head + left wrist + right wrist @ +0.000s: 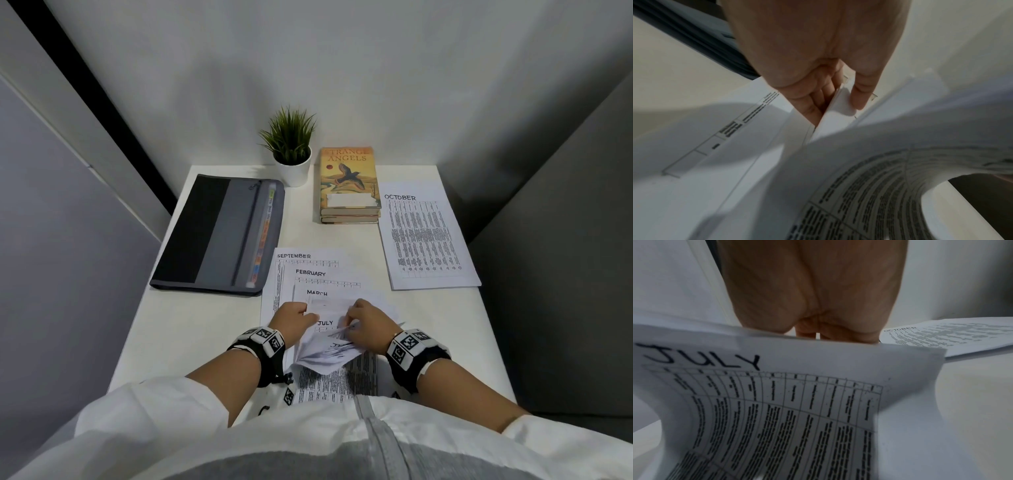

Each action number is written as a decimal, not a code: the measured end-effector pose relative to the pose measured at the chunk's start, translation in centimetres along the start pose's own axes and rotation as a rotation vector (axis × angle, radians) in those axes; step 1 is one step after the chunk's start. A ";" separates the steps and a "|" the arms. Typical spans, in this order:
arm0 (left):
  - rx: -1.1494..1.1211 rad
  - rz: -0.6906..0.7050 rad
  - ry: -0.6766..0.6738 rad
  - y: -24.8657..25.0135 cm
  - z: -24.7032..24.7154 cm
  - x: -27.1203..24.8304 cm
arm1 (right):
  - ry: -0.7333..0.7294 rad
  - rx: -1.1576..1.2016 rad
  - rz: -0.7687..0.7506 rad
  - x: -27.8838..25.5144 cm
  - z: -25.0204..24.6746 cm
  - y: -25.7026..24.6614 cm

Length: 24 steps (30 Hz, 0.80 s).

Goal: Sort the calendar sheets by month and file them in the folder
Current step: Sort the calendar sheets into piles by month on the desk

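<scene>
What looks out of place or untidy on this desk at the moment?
The October sheet lies alone at the right, slightly askew, apart from the fanned pile in the middle. The sheets bend and curl between the left hand and the right hand. Nothing looks torn or spilled.

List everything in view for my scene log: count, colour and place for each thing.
table: one, white, under everything.
folder: one, grey and black, closed, on the table's left.
plant: one, green in a white pot, at the back edge.
books: a stack, at least two, top cover orange with a bird, right of the plant.
October sheet: one, white, alone on the right.
fanned sheets: white, centre; September, February, March and July headings show; full count hidden.
left hand: pinching sheets in the fan.
right hand: its grip on a curled sheet.
</scene>
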<state>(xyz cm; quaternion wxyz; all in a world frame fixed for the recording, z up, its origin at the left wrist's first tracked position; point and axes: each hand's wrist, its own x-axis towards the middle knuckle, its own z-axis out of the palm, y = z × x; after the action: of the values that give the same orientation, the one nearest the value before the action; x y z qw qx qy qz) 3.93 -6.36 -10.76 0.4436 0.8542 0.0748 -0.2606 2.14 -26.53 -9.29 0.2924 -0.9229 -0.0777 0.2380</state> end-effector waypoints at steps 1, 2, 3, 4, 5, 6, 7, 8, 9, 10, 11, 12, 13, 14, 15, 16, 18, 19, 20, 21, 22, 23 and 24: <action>0.022 0.009 0.005 0.1 -0.1 0.0 | -0.023 -0.052 -0.004 0.1 0.1 0.1; 0.040 0.020 0.011 0.0 -0.1 0.0 | -0.027 -0.116 -0.007 0.2 0.2 0.1; 0.056 0.023 0.019 0.0 -0.1 0.1 | 0.000 -0.185 -0.016 0.2 0.4 0.1; 0.059 0.019 0.022 -0.1 -0.1 0.1 | 0.050 -0.243 -0.033 0.2 0.6 0.1; 0.047 0.012 0.027 -0.2 0.0 0.2 | 0.112 -0.279 -0.062 0.0 0.8 0.1; 0.025 0.000 0.028 -0.4 0.0 0.4 | 0.163 -0.285 -0.098 -0.1 0.9 0.2; -0.002 0.004 0.033 -0.6 0.1 0.4 | 0.195 -0.266 -0.138 -0.3 1.0 0.4; -0.026 -0.003 0.023 -0.7 0.2 0.4 | 0.206 -0.230 -0.174 -0.5 1.0 0.5; -0.060 -0.005 0.008 -0.7 0.2 0.2 | 0.206 -0.185 -0.204 -0.7 1.1 0.7; -0.088 -0.007 -0.002 -0.8 0.3 0.1 | 0.195 -0.145 -0.220 -0.9 1.1 0.8; -0.110 -0.009 -0.006 -0.8 0.4 0.0 | 0.177 -0.117 -0.222 -1.0 1.1 0.9; -0.128 -0.018 -0.008 -0.7 0.5 -0.1 | 0.159 -0.097 -0.214 -1.2 1.2 1.0; -0.132 -0.016 -0.004 -0.6 0.5 -0.1 | 0.149 -0.075 -0.198 -1.3 1.2 1.1; -0.126 -0.016 -0.010 -0.5 0.5 -0.1 | 0.146 -0.050 -0.177 -1.3 1.3 1.2; -0.104 -0.016 -0.009 -0.5 0.4 0.0 | 0.147 -0.030 -0.159 -1.4 1.4 1.3; -0.064 -0.021 0.002 -0.6 0.4 0.1 | 0.150 -0.019 -0.150 -1.4 1.4 1.3; -0.014 -0.027 0.027 -0.5 0.3 0.1 | 0.155 -0.019 -0.171 -1.5 1.5 1.4; -0.011 -0.028 0.040 -0.5 0.2 0.2 | 0.159 -0.015 -0.192 -1.5 1.5 1.4; -0.008 -0.031 0.042 -0.4 0.2 0.2 | 0.161 -0.004 -0.213 -1.4 1.6 1.3; -0.003 -0.031 0.047 -0.4 0.2 0.2 | 0.164 0.008 -0.230 -1.4 1.6 1.3; 0.003 -0.027 0.045 -0.5 0.1 0.3 | 0.169 0.015 -0.243 -1.3 1.6 1.2; 0.008 -0.019 0.046 -0.5 0.1 0.3 | 0.175 0.012 -0.252 -1.2 1.7 1.2; 0.005 -0.017 0.040 -0.6 0.1 0.4 | 0.177 0.001 -0.257 -1.2 1.7 1.2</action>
<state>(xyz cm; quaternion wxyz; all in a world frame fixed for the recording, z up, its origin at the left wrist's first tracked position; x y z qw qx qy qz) 3.98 -6.14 -11.46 0.4376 0.8598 0.0902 -0.2472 0.29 -26.97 -10.75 0.3265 -0.9227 -0.1690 0.1161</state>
